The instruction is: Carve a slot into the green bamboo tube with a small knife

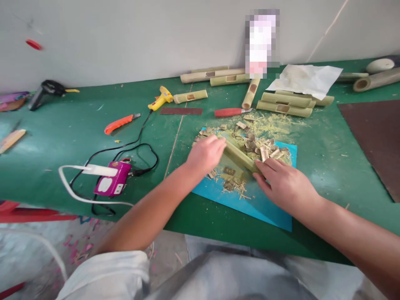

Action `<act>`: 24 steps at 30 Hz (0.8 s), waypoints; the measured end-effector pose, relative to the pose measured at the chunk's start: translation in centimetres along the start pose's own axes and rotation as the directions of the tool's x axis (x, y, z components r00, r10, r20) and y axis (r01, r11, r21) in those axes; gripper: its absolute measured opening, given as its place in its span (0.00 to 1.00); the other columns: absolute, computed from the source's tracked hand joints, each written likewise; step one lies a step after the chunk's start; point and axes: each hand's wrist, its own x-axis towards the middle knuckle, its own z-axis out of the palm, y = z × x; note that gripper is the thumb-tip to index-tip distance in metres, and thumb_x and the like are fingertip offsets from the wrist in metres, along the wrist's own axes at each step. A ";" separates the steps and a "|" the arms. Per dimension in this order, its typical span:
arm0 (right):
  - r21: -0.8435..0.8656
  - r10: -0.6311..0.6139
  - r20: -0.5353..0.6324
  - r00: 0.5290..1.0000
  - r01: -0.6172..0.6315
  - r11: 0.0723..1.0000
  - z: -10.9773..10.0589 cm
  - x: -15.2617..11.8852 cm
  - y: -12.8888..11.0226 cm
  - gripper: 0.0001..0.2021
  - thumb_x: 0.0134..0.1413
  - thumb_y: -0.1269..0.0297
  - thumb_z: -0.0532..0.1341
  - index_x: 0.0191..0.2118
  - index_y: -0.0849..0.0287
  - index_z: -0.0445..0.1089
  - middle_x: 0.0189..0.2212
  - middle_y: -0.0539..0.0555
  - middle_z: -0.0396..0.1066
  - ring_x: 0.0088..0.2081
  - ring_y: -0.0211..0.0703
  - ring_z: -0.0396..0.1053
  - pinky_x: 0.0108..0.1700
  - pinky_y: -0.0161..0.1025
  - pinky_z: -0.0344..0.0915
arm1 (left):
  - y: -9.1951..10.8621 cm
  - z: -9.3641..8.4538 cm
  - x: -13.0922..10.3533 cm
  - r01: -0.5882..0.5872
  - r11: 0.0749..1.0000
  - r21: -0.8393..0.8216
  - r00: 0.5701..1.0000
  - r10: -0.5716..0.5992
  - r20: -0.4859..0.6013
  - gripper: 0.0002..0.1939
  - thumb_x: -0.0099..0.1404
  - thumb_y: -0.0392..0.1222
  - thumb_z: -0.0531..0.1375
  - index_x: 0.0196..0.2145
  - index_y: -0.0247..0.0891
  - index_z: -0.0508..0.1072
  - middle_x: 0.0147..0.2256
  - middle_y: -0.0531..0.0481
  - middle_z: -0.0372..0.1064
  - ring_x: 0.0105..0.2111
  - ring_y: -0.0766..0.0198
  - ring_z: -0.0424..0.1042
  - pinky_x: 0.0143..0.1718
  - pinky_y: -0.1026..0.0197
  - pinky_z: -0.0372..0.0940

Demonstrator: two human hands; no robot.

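Both bare hands grip a short green bamboo tube [240,156] lying tilted on a blue cutting mat [268,212]: the left hand [204,155] closed over its far end, the right hand [286,185] clamped on its near end. Pale bamboo shavings and small cut chips [265,137] litter the mat. Beyond lie a red-handled knife [231,112], a yellow glue gun [161,98] and more notched bamboo tubes [284,104] on the green table [78,129].

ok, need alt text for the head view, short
Two bare hands hold a green bamboo piece over a blue mat strewn with shavings: left hand grips its far end, right hand its near end. On the green table behind lie more cut bamboo, a red-handled knife and a yellow glue gun.
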 end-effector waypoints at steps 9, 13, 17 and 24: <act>0.030 0.019 0.016 1.000 -0.020 0.999 -0.1 0.0 0.0 0.14 0.64 0.65 0.54 0.44 0.69 0.74 0.31 0.57 0.72 0.31 0.44 0.71 0.32 0.39 0.64 | 0.1 0.1 0.0 -0.052 0.998 -0.032 0.998 0.053 0.025 0.17 0.75 0.40 0.49 0.43 0.29 0.76 0.27 0.46 0.69 0.27 0.65 0.69 0.29 0.64 0.64; 0.053 0.034 0.038 0.999 -0.036 0.998 -0.1 0.0 0.1 0.14 0.64 0.65 0.54 0.44 0.68 0.74 0.31 0.57 0.72 0.31 0.44 0.70 0.32 0.40 0.63 | 0.3 0.2 0.1 -0.090 0.995 -0.031 0.994 0.092 0.054 0.16 0.75 0.41 0.50 0.45 0.31 0.76 0.27 0.48 0.69 0.27 0.66 0.69 0.29 0.65 0.64; 0.053 0.038 0.037 0.999 -0.040 0.998 -0.1 0.0 0.0 0.15 0.65 0.64 0.53 0.42 0.67 0.74 0.31 0.57 0.72 0.32 0.44 0.71 0.32 0.40 0.63 | 0.8 0.3 0.0 -0.045 0.999 -0.004 0.998 0.045 0.042 0.18 0.75 0.41 0.49 0.42 0.30 0.77 0.27 0.47 0.68 0.27 0.65 0.68 0.29 0.63 0.65; 0.079 0.101 0.074 0.992 -0.107 0.991 0.0 0.0 0.0 0.14 0.64 0.62 0.54 0.39 0.63 0.74 0.31 0.56 0.72 0.29 0.42 0.69 0.29 0.39 0.58 | 0.3 -0.1 -0.1 -0.006 1.000 0.004 0.999 0.007 -0.033 0.16 0.74 0.39 0.51 0.40 0.30 0.77 0.28 0.47 0.70 0.28 0.65 0.69 0.30 0.64 0.65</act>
